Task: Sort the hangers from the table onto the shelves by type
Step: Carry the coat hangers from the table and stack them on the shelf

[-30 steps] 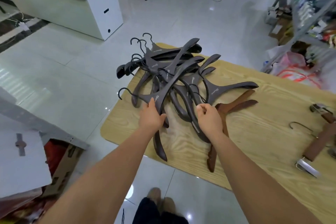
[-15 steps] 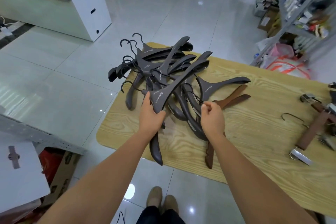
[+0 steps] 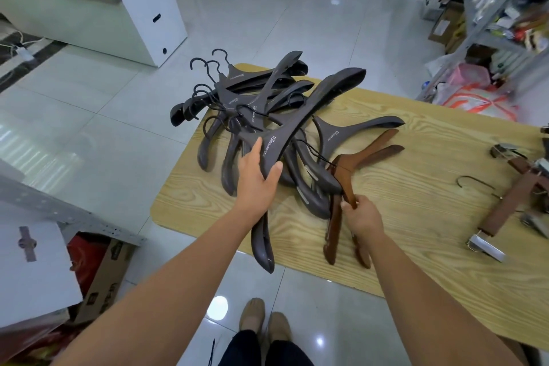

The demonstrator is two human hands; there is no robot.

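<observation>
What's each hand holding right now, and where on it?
Left hand grips a dark hanger at its middle. Right hand grips a brown hanger by one arm, just below the neck.

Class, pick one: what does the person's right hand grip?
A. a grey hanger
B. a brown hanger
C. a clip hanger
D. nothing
B: the right hand has its fingers curled round the brown hanger; the grey hanger is in the left hand.
</observation>
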